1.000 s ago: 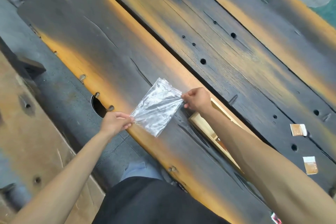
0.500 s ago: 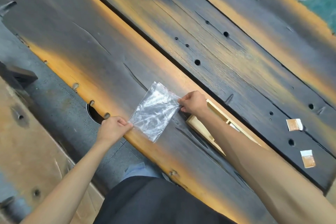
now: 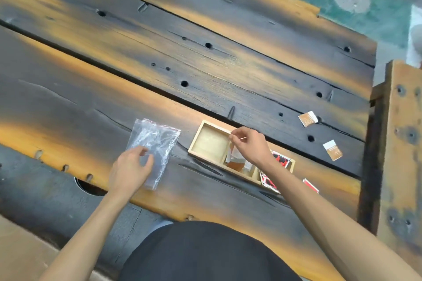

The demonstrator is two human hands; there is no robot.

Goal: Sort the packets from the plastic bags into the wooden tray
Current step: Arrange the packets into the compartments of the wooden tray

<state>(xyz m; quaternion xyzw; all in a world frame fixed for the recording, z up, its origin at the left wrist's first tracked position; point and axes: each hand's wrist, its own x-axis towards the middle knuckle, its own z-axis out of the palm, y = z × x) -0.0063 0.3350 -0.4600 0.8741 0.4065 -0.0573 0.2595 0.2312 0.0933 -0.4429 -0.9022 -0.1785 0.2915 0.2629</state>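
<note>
Clear plastic bags [image 3: 157, 143] with red zip strips lie flat on the dark wooden table [image 3: 159, 57]. My left hand [image 3: 131, 170] rests on their near corner with fingers spread. To the right stands the wooden tray [image 3: 198, 137]. Its left compartment is empty, the middle one holds brown-and-white packets [image 3: 237, 164], and the right one holds red-and-black packets [image 3: 281, 160]. My right hand [image 3: 250, 147] hovers over the tray's middle divider. Thumb and forefinger pinch the top of a white-and-brown packet standing in the middle compartment.
Two brown-and-white packets [image 3: 308, 118] [image 3: 333, 150] lie loose on the table right of the tray. A red packet [image 3: 311, 186] lies beside my right forearm. A round hole [image 3: 90, 187] opens near the table's front edge. A wooden beam [image 3: 402, 143] rises at right.
Both hands held the bag stretched between them; now it lies on the table. My right hand has let go and moved right to the tray. The camera has swung right.
</note>
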